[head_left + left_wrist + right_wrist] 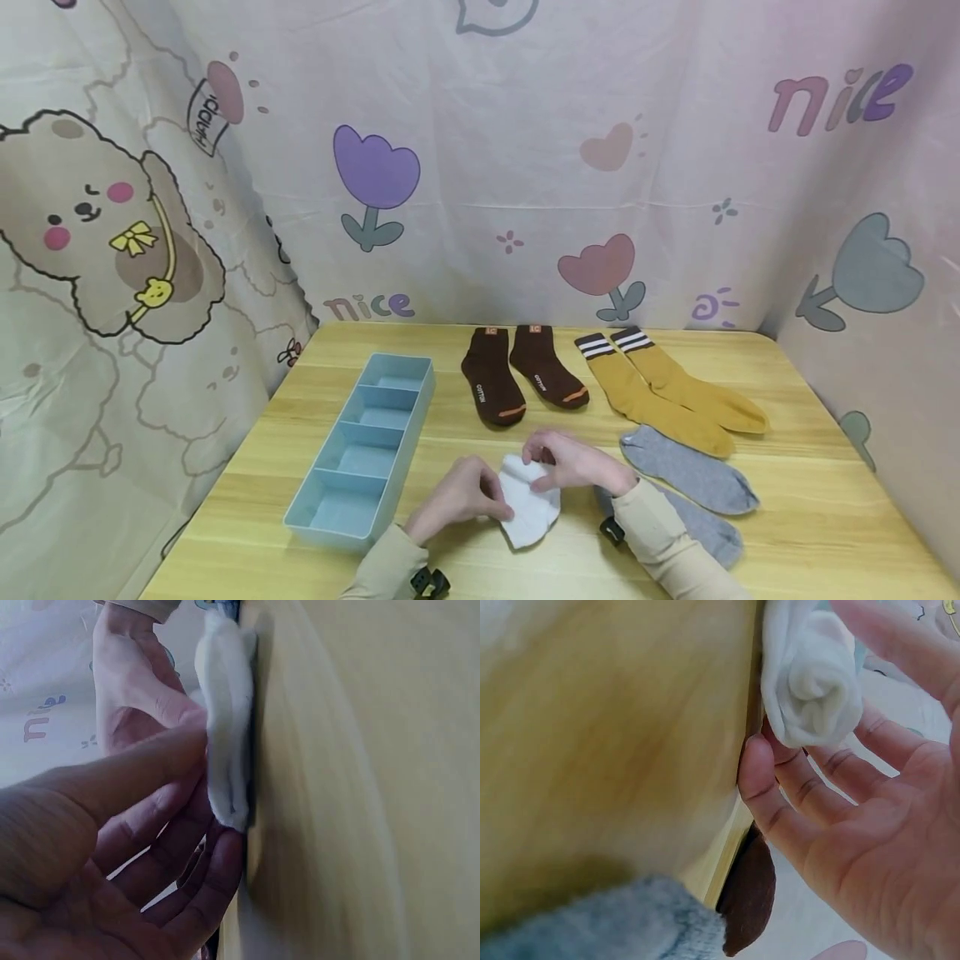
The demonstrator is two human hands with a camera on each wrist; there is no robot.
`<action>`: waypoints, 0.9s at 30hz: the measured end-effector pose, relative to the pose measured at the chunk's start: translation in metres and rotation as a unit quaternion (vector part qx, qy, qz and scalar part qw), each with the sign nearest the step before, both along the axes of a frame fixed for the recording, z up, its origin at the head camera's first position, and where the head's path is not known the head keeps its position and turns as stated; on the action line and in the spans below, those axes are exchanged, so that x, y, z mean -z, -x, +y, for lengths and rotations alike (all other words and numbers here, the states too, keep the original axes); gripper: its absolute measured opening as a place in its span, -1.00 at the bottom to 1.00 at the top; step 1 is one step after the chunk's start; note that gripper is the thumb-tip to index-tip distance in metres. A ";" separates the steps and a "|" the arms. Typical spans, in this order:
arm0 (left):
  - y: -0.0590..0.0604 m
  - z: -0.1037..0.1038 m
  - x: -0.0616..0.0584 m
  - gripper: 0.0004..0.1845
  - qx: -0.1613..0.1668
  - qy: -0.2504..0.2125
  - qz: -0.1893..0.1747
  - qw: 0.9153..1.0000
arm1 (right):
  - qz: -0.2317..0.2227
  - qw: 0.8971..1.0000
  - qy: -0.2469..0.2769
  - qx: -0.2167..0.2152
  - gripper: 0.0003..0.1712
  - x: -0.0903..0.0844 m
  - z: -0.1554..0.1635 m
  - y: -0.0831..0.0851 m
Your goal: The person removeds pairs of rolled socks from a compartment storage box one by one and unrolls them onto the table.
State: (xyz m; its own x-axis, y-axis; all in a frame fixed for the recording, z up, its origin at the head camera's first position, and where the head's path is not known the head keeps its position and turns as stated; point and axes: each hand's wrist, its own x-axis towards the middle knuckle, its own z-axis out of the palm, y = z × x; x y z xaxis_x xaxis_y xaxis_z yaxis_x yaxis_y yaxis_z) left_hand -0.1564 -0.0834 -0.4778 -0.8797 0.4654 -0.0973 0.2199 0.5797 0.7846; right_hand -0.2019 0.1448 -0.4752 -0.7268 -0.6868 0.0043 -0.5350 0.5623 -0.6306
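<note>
A folded white sock (pixel 531 508) lies on the table between both hands, one end rolled up into a thick coil (pixel 814 694). My left hand (pixel 467 492) pinches its near left edge, thumb on top and fingertips low at the side by the tabletop. At the far right part, my right hand (pixel 566 461) has its thumb and fingers round the rolled end. Close to the right forearm lie two grey socks (pixel 686 471), the nearer one partly covered by the sleeve.
A light blue tray (pixel 395 467) with several compartments stands left of the hands. Two brown socks (pixel 495 383) lie flat at the back, with two mustard socks (pixel 693 396) with striped cuffs to their right. A printed curtain (pixel 480 167) hangs behind the wooden table (pixel 240 508).
</note>
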 end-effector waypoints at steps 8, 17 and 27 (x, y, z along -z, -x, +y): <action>0.001 -0.004 0.000 -0.78 0.022 -0.015 0.031 0.999 | 0.017 0.999 0.016 0.029 -0.75 0.001 0.001 0.001; -0.002 -0.003 0.001 -0.94 0.003 0.015 0.014 1.000 | 0.027 0.998 0.009 0.058 -0.94 0.000 0.005 0.001; 0.001 -0.007 0.001 -0.81 0.021 0.031 0.053 0.998 | 0.078 0.996 0.015 0.041 -0.83 0.000 0.003 0.001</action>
State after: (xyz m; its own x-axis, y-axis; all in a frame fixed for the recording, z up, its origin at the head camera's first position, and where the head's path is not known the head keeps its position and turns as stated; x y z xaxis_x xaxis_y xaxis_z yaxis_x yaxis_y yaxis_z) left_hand -0.1571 -0.0904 -0.4785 -0.8663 0.4983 -0.0342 0.3255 0.6152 0.7180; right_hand -0.2034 0.1480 -0.4755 -0.7688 -0.6235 0.1419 -0.5815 0.5895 -0.5606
